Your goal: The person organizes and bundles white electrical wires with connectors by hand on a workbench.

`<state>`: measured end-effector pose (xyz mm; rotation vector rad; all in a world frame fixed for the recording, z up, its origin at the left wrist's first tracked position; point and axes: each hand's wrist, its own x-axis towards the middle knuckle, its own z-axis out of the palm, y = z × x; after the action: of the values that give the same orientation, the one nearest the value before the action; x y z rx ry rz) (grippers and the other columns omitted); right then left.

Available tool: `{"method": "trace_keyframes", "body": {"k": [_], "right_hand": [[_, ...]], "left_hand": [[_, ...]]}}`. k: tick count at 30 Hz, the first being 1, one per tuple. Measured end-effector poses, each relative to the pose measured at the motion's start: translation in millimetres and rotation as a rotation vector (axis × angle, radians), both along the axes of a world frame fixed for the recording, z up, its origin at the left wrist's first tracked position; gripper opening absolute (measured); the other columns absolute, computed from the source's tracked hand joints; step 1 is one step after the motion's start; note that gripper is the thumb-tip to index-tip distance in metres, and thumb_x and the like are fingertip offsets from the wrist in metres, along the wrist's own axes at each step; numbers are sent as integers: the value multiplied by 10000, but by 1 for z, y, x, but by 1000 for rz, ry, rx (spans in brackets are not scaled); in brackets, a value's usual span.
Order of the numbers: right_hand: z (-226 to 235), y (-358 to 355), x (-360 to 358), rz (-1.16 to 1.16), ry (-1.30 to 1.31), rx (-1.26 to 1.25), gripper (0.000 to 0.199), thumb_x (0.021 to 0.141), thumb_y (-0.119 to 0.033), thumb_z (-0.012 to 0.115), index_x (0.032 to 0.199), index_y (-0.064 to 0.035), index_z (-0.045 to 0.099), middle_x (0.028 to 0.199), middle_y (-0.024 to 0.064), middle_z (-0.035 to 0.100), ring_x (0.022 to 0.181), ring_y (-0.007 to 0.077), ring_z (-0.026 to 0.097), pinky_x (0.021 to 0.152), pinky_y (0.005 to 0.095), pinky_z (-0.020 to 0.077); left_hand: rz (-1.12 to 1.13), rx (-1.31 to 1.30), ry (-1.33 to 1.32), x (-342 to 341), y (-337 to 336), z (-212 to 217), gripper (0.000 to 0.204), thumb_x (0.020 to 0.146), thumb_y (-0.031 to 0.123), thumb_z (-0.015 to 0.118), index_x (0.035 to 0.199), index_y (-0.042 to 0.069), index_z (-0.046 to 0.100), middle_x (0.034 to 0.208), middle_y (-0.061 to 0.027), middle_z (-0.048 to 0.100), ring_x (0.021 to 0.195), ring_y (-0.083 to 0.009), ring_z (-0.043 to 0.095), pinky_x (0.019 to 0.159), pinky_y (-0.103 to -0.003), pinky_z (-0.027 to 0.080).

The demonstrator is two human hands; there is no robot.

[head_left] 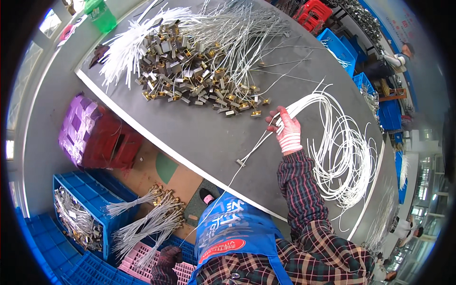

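Wires (355,180) are lying in loose loops on the right part of the bench (204,142), and their upper stretch is curving into the right hand (287,129). That hand, in a red and white glove, is holding the wires over the bench, its fingers narrow around them; the grip is hiding how many it contains. From the fingers, strands (260,142) are slanting toward the bench's near edge, where a small block (241,163) is lying; whether it is joined to them is hard to make out. A thin strand is crossing that edge and leading to the left hand (168,258), below the bench at the picture's lower rim. This hand is showing dark and small, and I cannot tell whether its fingers are wide or gripping the strand.

On the bench's far left part, a heap (183,76) of metal blocks is sitting, its lower pieces hiding under others and its leads tangling behind. At the bench's far left corner a green bottle (102,18) is standing, its top cut off. Below the bench's left side, bundles (151,227) of leads are partly covering a pink basket (134,256). Beyond the bench's right side, a co-worker (396,61) is appearing blurred.
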<state>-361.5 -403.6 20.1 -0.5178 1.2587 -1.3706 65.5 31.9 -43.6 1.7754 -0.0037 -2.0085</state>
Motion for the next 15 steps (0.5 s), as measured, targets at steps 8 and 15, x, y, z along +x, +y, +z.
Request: {"method": "trace_keyframes", "body": {"k": [8, 15], "right_hand": [[-4, 7, -11, 31, 7, 125, 318, 861, -232, 630, 1068, -4, 552, 905, 174, 623, 729, 297, 659, 482, 353, 564], [-6, 19, -14, 47, -21, 111, 334, 853, -247, 641, 1070, -9, 554, 891, 171, 632, 720, 290, 659, 482, 341, 558]], "left_hand": [[-24, 28, -72, -3, 4, 2, 224, 765, 205, 650, 638, 34, 579, 548, -85, 554, 448, -196, 518, 433, -316, 418], [-108, 14, -76, -3, 21, -8, 258, 768, 233, 642, 617, 36, 571, 545, -86, 551, 437, -188, 501, 432, -319, 417]]}}
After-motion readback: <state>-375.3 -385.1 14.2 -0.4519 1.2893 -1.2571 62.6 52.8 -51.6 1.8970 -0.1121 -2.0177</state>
